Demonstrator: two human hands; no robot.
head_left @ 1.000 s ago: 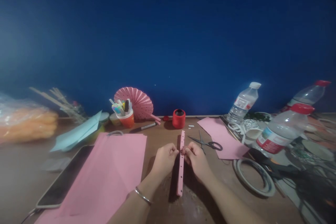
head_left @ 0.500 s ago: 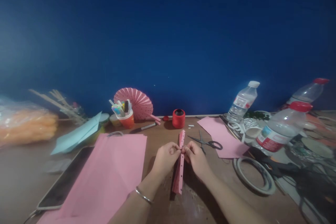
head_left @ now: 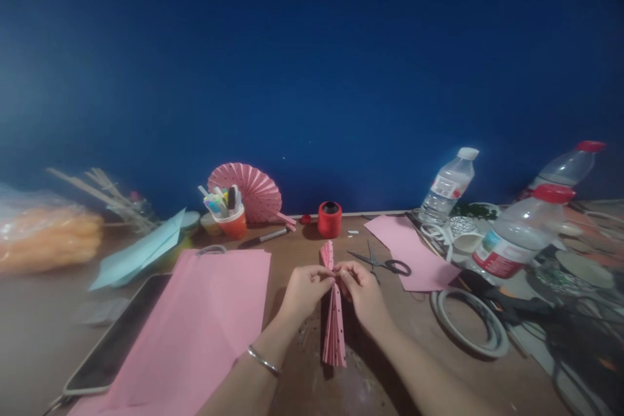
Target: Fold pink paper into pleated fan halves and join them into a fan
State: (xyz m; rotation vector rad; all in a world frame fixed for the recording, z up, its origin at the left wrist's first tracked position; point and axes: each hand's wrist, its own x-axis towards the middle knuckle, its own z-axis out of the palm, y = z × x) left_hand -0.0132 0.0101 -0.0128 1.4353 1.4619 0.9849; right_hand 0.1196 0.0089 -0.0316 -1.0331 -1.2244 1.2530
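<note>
A pink paper strip (head_left: 334,331), folded in narrow pleats and dotted with dark spots, stands lengthwise in front of me. Its pleats fan out a little at both ends. My left hand (head_left: 308,289) pinches the strip's middle from the left, thumb and forefinger closed. From the right, my right hand (head_left: 359,287) pinches at the same spot, its fingertips nearly touching those of the left. Anything thin between the fingertips is too small to make out. Black-handled scissors (head_left: 397,266) lie open just beyond my right hand.
Pink sheets (head_left: 219,312) and a phone (head_left: 121,331) lie on the left. Behind are a cup of markers (head_left: 231,224), a pleated pink fan (head_left: 248,188) and a red container (head_left: 330,221). At right are cut pink paper (head_left: 414,257), tape rolls (head_left: 468,325) and plastic bottles (head_left: 521,234).
The pleated strip has gone from a flat, narrow stack to spreading at both ends. My fingertips have come together at its middle. The view has shifted slightly.
</note>
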